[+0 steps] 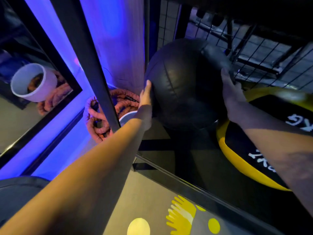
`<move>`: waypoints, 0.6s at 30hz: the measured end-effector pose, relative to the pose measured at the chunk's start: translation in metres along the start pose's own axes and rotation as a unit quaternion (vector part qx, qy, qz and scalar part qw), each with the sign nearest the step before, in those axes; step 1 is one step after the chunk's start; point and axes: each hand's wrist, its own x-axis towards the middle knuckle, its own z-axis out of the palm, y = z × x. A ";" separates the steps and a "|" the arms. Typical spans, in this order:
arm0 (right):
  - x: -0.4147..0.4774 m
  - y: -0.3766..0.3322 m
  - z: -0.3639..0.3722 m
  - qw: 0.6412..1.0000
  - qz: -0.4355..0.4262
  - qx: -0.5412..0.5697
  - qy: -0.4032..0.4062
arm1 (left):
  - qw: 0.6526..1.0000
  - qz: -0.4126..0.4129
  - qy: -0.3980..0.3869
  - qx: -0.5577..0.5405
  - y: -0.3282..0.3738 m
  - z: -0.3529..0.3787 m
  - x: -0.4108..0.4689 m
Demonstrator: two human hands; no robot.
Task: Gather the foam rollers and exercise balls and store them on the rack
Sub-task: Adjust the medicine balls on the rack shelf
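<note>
A large black stitched exercise ball (183,85) is held between both my hands inside the lower bay of a dark metal rack (189,185). My left hand (146,100) presses flat on the ball's left side. My right hand (232,95) grips its right side, fingers partly hidden behind it. A yellow-and-black ball (240,156) with white lettering rests on the rack's bottom shelf just to the right, under my right forearm. Whether the black ball touches the shelf cannot be told.
A black rack upright (94,68) stands left of my left arm. Behind it a coiled orange battle rope (100,122) lies around a white bucket (127,117). A mirror (33,85) fills the left wall. Wire mesh (264,53) backs the rack. A dark round object (18,195) sits bottom left.
</note>
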 end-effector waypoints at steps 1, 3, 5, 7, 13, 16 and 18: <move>-0.006 -0.001 0.003 1.000 -0.009 0.004 0.003 | 1.000 0.003 0.000 -0.002 0.001 0.002 -0.013; -0.014 -0.004 0.004 1.000 -0.025 -0.004 0.001 | 0.996 0.023 0.047 -0.068 -0.004 0.001 -0.028; -0.019 -0.012 0.001 0.998 -0.054 -0.036 0.002 | 0.991 0.084 0.093 -0.035 -0.010 -0.002 -0.048; -0.019 -0.022 -0.004 0.995 -0.082 -0.061 -0.002 | 0.978 0.153 0.142 -0.002 -0.012 0.002 -0.076; -0.007 -0.049 -0.009 0.948 -0.213 -0.223 -0.078 | 0.949 0.274 -0.024 0.156 0.004 0.016 -0.087; 0.000 -0.053 -0.010 0.929 -0.264 -0.260 0.008 | 0.951 0.223 -0.111 0.181 0.021 0.015 -0.059; -0.002 -0.049 -0.002 0.898 -0.349 -0.267 0.024 | 0.923 0.274 -0.126 0.240 0.017 0.002 -0.053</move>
